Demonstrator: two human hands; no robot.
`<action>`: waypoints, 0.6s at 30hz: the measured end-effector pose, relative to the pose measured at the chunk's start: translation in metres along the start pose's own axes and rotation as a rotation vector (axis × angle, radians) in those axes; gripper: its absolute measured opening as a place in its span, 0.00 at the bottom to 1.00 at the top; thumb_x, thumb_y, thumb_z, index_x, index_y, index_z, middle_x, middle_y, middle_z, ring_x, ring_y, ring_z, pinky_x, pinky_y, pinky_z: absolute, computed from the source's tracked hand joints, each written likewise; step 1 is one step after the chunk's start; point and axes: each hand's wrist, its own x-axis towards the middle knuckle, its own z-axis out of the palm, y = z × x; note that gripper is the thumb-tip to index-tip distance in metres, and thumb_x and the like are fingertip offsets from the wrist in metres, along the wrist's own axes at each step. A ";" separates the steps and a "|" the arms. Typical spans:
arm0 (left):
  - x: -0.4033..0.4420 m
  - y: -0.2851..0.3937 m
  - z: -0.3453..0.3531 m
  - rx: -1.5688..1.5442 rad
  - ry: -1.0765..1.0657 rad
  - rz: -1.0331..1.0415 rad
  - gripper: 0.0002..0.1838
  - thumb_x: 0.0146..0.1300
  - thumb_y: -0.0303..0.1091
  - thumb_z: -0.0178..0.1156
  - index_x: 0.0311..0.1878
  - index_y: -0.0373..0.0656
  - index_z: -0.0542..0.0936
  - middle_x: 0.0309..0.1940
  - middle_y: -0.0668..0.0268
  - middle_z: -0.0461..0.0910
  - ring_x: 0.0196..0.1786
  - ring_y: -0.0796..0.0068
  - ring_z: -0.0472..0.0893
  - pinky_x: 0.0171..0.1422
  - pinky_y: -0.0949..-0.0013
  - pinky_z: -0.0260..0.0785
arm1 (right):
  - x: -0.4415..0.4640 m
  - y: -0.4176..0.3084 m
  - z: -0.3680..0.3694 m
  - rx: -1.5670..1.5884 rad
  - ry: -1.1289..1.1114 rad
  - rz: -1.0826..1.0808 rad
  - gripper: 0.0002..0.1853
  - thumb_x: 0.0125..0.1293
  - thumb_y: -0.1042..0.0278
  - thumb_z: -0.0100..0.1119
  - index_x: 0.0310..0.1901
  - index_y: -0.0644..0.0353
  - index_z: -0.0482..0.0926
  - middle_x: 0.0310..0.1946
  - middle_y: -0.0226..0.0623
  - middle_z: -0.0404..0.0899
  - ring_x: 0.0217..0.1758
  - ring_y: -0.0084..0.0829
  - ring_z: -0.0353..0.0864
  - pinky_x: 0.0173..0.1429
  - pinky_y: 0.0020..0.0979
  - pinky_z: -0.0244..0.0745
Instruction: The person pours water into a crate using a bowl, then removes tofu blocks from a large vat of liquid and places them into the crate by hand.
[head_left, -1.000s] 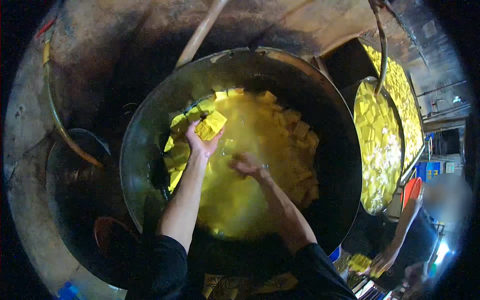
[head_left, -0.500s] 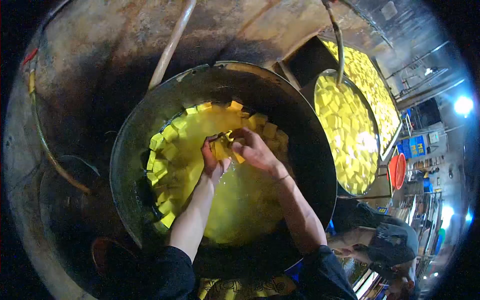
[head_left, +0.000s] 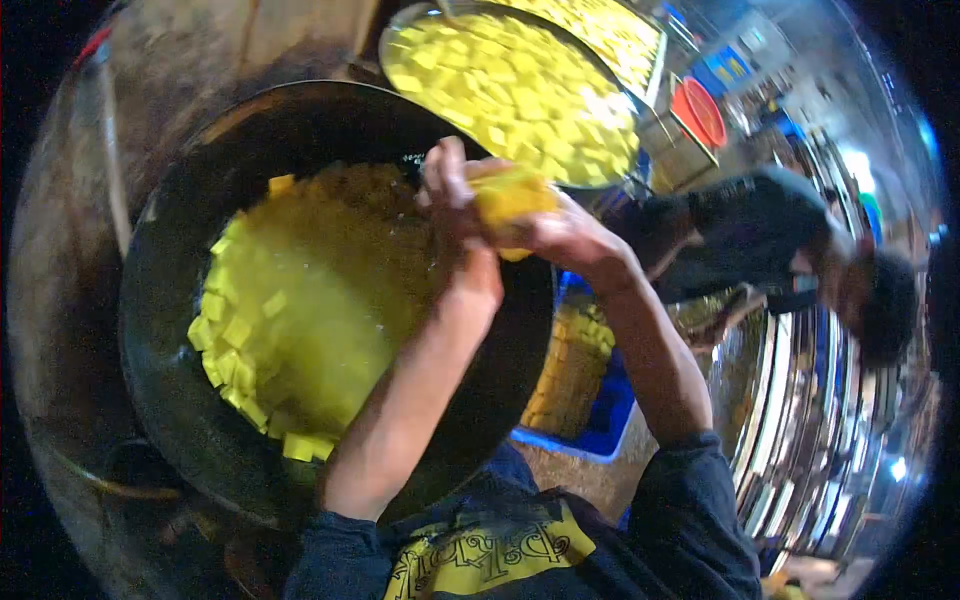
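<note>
Between my two hands, over the right rim of a large dark wok, are yellow tofu pieces (head_left: 510, 200). My left hand (head_left: 455, 195) is on their left side, its fingers partly blurred and curled against them. On the right and underneath, my right hand (head_left: 560, 228) is closed around them. How many pieces are held cannot be made out. Below, the wok (head_left: 160, 330) contains cloudy yellow liquid, with tofu cubes (head_left: 230, 335) gathered along its left side.
Beyond the wok stands a round pan of yellow cubes (head_left: 500, 80), with a tray of more cubes (head_left: 605, 35) behind it. A blue crate (head_left: 600, 435) holding yellow pieces sits low on the right. A bent-over person (head_left: 760, 235) is nearby; a red basin (head_left: 700, 112) lies farther back.
Both hands have lifted the tofu from above the wok's middle to its right rim. The view has swung right, bringing the blue crate and the other person further into sight.
</note>
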 end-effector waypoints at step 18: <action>-0.060 -0.128 0.001 1.593 -0.355 0.651 0.48 0.49 0.44 0.65 0.69 0.37 0.52 0.66 0.41 0.47 0.69 0.42 0.52 0.69 0.47 0.48 | -0.273 0.444 0.056 -0.922 0.524 1.375 0.44 0.47 0.25 0.53 0.56 0.56 0.74 0.50 0.52 0.77 0.63 0.49 0.68 0.66 0.43 0.61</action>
